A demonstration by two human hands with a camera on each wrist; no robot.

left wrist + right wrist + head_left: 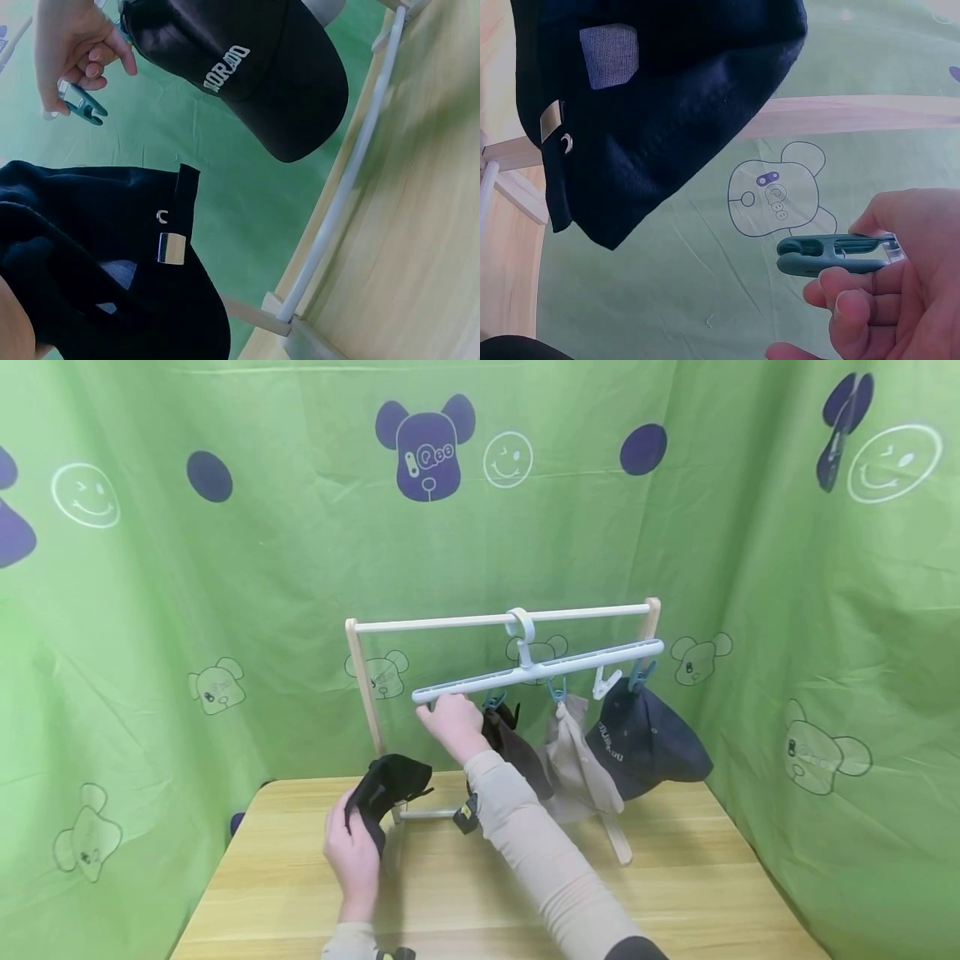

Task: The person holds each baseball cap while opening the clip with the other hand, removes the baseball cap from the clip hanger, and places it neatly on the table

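My left hand (352, 852) grips a black cap (386, 785), held up at the left of the drying stand. A strap with a metal buckle (172, 248) shows on this cap in the left wrist view. Above it, my right hand (455, 724) is at the left end of a white clip hanger (487, 682). Between its thumb and fingers it pinches a teal clip (829, 255); the clip and the black cap are apart. A dark cap with white letters (247, 60) hangs near the right hand in the left wrist view.
The hanger hooks over the white bar (427, 624) of a wooden stand (366, 685). From its other clips hang a brown cap (517, 747), a beige cap (573, 768) and a navy cap (648, 743). One white clip (606, 682) hangs among them. Below is a wooden table (262, 877).
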